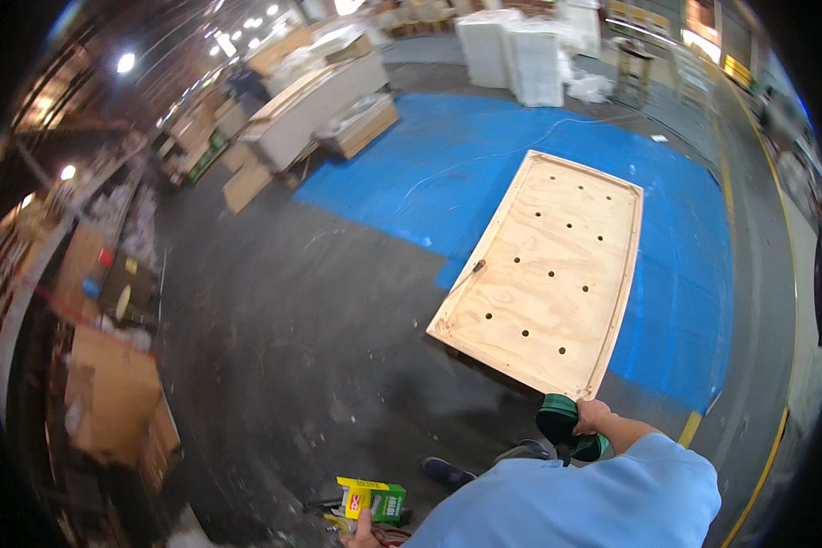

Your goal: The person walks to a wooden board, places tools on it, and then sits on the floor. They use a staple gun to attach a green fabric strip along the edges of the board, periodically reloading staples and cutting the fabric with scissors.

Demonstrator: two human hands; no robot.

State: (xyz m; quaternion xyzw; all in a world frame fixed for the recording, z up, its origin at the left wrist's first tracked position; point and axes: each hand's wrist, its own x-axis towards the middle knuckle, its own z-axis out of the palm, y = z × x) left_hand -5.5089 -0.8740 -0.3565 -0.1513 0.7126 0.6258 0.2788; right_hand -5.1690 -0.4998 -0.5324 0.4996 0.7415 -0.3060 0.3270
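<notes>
Two hands at work on a workshop floor: the right hand (594, 416) is wrapped around a dark green power tool (564, 425), just below the near edge of a drilled plywood panel (548, 274). The left hand (363, 532) pinches a yellow-green box (374, 500) from beneath, fingertips at its lower edge.

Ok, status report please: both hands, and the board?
Right hand grips green tool. Left hand holds yellow-green box. Plywood board flat on floor, apart from both hands.
</notes>
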